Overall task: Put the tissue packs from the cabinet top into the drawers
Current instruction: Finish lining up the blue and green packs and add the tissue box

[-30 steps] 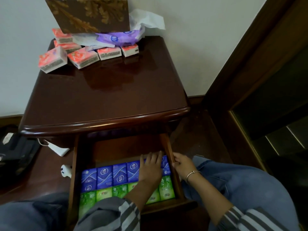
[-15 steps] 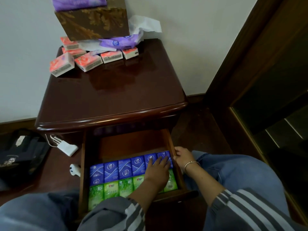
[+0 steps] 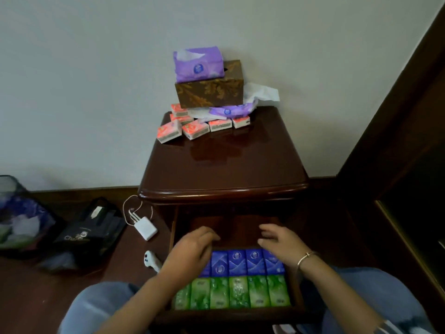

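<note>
Several red tissue packs (image 3: 193,129) lie at the back of the dark wooden cabinet top (image 3: 224,165). Below it the drawer (image 3: 297,295) stands pulled out, holding a row of blue packs (image 3: 245,262) behind a row of green packs (image 3: 231,295). My left hand (image 3: 192,251) hovers over the left end of the blue row, fingers loosely curled, holding nothing. My right hand (image 3: 280,244), with a bracelet on the wrist, hovers over the right end, fingers apart and empty. The back of the drawer is bare wood.
A brown patterned tissue box (image 3: 209,92) with a purple tissue pack (image 3: 198,65) on top stands against the wall, another purple pack (image 3: 231,110) beside it. On the floor at left lie a white charger (image 3: 145,229), a black bag (image 3: 89,232) and a white earbud case (image 3: 150,260).
My left hand has lifted off the right end of the blue row and moved to the left end. My right hand left the drawer's side and now hovers above the packs. The view has pulled back.
</note>
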`<action>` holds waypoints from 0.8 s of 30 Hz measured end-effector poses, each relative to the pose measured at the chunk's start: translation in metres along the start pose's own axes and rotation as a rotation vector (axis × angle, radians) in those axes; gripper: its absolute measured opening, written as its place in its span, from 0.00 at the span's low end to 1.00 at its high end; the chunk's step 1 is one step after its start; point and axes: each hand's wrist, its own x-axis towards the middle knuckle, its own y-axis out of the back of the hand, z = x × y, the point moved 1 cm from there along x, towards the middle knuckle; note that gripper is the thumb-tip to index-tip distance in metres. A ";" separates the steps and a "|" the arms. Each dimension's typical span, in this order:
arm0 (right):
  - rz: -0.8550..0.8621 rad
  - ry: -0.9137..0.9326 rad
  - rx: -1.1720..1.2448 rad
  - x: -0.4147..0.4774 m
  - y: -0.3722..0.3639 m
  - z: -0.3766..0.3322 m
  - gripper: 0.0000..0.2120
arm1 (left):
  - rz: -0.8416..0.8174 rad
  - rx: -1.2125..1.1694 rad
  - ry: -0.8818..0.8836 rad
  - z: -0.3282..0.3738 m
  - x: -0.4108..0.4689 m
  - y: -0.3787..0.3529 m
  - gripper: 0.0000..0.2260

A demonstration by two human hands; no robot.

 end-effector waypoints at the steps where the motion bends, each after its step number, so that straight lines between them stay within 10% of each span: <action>1: 0.021 0.092 0.006 -0.003 0.006 -0.019 0.19 | 0.060 0.012 0.023 -0.007 -0.001 0.019 0.12; 9: 0.504 0.393 -0.426 0.072 0.067 -0.121 0.22 | 0.528 0.105 0.296 -0.062 0.050 0.123 0.12; 16: 0.367 0.053 -0.723 0.166 0.070 -0.123 0.36 | 0.320 0.257 0.481 -0.097 0.127 0.127 0.29; 24: 0.484 0.046 -0.788 0.181 0.059 -0.109 0.36 | 0.446 0.123 0.407 -0.152 0.229 0.169 0.24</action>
